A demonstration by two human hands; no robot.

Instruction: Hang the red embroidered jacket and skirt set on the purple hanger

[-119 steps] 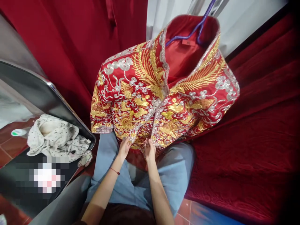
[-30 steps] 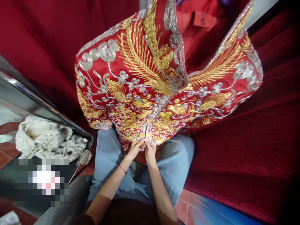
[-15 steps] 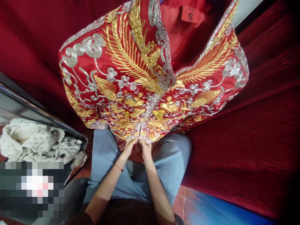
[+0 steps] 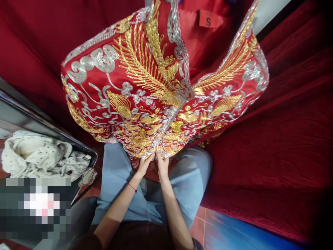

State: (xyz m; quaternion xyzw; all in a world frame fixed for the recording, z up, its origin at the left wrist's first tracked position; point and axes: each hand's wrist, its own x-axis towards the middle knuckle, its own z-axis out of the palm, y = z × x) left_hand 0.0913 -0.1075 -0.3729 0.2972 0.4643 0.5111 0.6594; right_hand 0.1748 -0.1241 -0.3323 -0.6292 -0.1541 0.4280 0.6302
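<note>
A red jacket (image 4: 161, 90) with heavy gold and silver embroidery hangs in front of me, its front opening running down the middle. An orange size tag marked S (image 4: 208, 19) shows inside the collar. My left hand (image 4: 144, 164) pinches the bottom hem of the left front panel. My right hand (image 4: 162, 163) pinches the hem of the right panel, and the two hands touch at the centre seam. Both sets of fingers are closed on the fabric. A thin red string circles my left wrist. My knees in light blue trousers (image 4: 192, 180) are below the jacket.
Red velvet cloth (image 4: 273, 149) covers the seat to the right and red curtain hangs behind. On the left stands a metal-framed mirror (image 4: 47, 125) reflecting a white dotted garment (image 4: 39, 156). Reddish floor tiles (image 4: 205, 222) show below.
Four seconds ago my hands held the two hem edges apart; now they have brought them together at the centre. My head has moved closer, so the jacket fills more of the view.
</note>
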